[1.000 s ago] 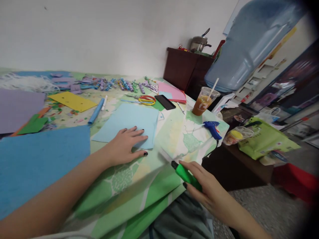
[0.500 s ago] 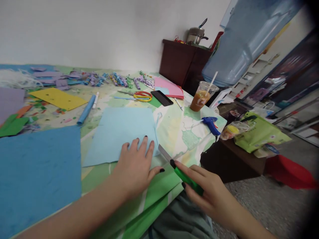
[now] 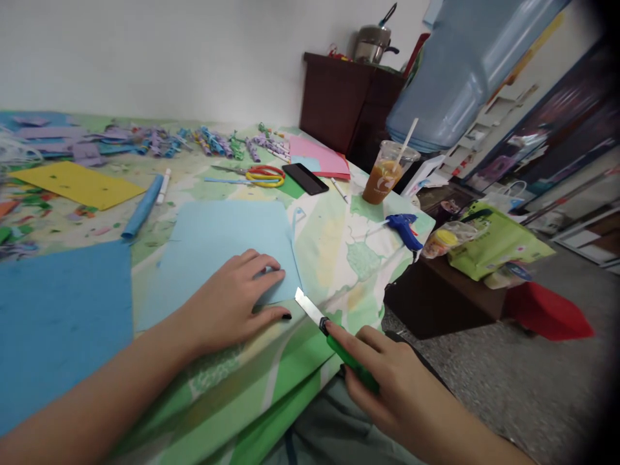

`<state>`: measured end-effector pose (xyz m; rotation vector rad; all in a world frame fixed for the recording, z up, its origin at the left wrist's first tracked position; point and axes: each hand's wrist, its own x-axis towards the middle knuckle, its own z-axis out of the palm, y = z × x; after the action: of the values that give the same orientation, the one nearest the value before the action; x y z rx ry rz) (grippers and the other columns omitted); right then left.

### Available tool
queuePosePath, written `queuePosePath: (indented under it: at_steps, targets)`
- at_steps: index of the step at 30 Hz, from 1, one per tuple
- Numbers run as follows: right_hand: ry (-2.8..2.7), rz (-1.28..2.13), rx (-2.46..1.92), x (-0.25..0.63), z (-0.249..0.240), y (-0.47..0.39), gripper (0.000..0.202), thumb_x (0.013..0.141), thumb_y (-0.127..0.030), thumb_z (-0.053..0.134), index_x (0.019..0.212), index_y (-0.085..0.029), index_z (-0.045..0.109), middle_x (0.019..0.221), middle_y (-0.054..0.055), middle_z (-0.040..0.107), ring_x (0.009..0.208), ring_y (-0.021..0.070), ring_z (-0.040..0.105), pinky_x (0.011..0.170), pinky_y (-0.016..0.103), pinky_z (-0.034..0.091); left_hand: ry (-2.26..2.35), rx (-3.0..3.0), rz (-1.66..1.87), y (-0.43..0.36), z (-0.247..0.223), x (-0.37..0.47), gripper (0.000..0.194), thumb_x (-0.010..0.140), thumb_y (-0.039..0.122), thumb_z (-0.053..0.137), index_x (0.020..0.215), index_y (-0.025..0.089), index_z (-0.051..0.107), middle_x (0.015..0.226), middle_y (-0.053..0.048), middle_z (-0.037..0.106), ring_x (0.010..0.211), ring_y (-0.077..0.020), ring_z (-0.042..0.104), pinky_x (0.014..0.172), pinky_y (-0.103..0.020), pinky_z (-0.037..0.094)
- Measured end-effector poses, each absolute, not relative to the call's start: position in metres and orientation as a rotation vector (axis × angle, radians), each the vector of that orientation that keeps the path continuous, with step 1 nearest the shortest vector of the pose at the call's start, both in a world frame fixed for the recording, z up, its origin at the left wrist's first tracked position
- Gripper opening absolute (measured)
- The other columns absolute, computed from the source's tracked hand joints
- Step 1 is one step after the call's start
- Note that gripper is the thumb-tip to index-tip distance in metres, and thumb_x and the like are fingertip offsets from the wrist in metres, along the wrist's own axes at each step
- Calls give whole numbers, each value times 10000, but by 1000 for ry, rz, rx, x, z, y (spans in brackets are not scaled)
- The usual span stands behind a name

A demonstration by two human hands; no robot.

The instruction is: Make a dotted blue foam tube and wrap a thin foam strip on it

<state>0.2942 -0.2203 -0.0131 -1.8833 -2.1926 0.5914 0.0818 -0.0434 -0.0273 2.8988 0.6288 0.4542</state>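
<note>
The only view looks from the person's head, forward and downward across the table (image 3: pixel 325 239), with the left hand (image 3: pixel 237 294) and the right hand (image 3: pixel 390 368) quite near below, and the wall (image 3: pixel 169 58) farther behind

A white wall (image 3: pixel 145 58) fills the upper left and centre, greyish in the dull, even light. At upper centre, a dark brown cabinet (image 3: pixel 334 103) stands against it. A table (image 3: pixel 329 226) under a green, white and yellow cloth (image 3: pixel 365 258) spans the middle and lower left. At right, a low dark brown piece of furniture (image 3: pixel 426 313) sits on speckled grey floor (image 3: pixel 469 368), with pale shelves (image 3: pixel 502 106) higher up.
</note>
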Motion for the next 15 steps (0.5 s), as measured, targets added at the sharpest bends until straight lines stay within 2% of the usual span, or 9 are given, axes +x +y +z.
queuePosePath:
  at_steps: [7,11,15]
  targets:
    - [-2148,694,-1878,296,-11,-220,527,925,-255,403,1450,-262,355,953,94,575,766,196,591,675,355,500,444,2749,416,-45,-27,86,350,921,317,484,1255,212,494,1165,-95,540,1086,-259,462,926,-429,379]
    - [-2159,734,-1885,297,-8,-215,528,924,-267,407,1449,-267,350,950,85,566,770,204,588,672,368,493,404,2660,354,-43,-25,85,322,905,258,491,1225,278,520,1107,-67,509,1047,-241,450,915,-405,381]
    - [-2149,749,-1872,299,-9,-211,532,910,-243,418,1440,-263,363,955,79,568,782,205,591,677,365,488,416,2696,311,-42,-25,85,380,890,240,492,1261,319,522,1115,-69,473,1052,-253,428,917,-424,373]
